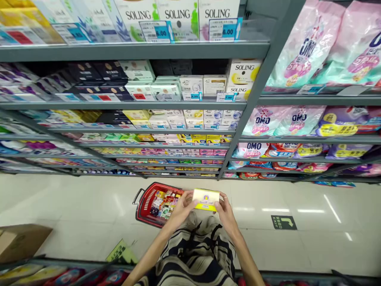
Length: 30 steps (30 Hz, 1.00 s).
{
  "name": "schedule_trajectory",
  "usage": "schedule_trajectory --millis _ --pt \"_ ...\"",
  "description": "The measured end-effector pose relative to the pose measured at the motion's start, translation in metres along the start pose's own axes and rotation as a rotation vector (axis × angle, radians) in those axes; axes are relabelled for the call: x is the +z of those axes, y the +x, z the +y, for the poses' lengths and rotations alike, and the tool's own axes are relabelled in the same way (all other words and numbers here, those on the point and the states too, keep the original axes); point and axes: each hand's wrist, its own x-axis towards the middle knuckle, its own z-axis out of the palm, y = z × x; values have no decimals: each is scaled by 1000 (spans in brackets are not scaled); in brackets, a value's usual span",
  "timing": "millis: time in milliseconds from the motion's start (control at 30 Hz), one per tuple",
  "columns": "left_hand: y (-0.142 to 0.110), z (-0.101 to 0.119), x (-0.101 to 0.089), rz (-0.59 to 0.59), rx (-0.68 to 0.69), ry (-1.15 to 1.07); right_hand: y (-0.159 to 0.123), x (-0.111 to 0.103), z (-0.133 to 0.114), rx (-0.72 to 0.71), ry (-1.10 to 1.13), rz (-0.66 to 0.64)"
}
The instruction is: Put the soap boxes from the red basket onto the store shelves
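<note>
A small yellow and white box (206, 199) with a round emblem is held level in front of my body. My left hand (185, 204) grips its left end, thumb on the front face. At its right end my right hand (225, 206), with a ring on one finger, pinches it the same way. Below and to the left, on the floor, stands a red shopping basket (145, 201) with several small boxes and packs inside. Its black handle (137, 196) sticks out on the left side. My left forearm covers part of the basket's right side.
Tall grey shelves (133, 51) ahead carry rows of boxed soap. OMO detergent bags (306, 47) fill the shelves on the right. A cardboard box (24, 242) sits on the floor at left. Exit signs (284, 222) mark the tiles. Another shelf edge runs close behind me.
</note>
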Motion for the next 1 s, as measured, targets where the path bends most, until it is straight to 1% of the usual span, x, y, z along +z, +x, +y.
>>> schedule_trajectory --millis 100,167,267,333,400,467,533,600,633,700,733,767,833,900,1000 --pt "18 -13 -28 -91 -3 -52 7 15 17 8 20 24" --pt "31 -19 -47 -160 -38 -125 13 25 26 14 -26 30" --pt "48 -18 -70 -244 -119 -203 25 36 34 5 -97 59" --pt "61 -14 -78 -284 -196 -221 36 39 35 7 -120 71" --pt "77 -14 -82 -260 -258 -236 52 38 36 42 -150 62" --pt "98 -21 -82 -156 -271 -234 74 33 42 105 -181 22" --pt "124 -36 -81 -50 -270 -203 99 24 54 179 -193 -18" --pt "155 -61 -79 4 -297 -170 129 11 75 219 -188 -33" --pt "171 -76 -79 28 -309 -157 144 3 90 226 -184 -37" --pt "204 -113 -79 59 -306 -127 176 -17 126 217 -181 -49" --pt "221 -133 -80 55 -285 -107 191 -29 147 212 -186 -57" --pt "237 -154 -82 33 -260 -92 206 -41 169 209 -191 -67" --pt "270 -198 -89 -48 -226 -78 235 -68 216 196 -195 -70" --pt "302 -242 -99 -111 -222 -74 264 -94 263 176 -199 -67" --pt "352 -313 -120 -123 -220 -38 308 -127 336 151 -211 -80"
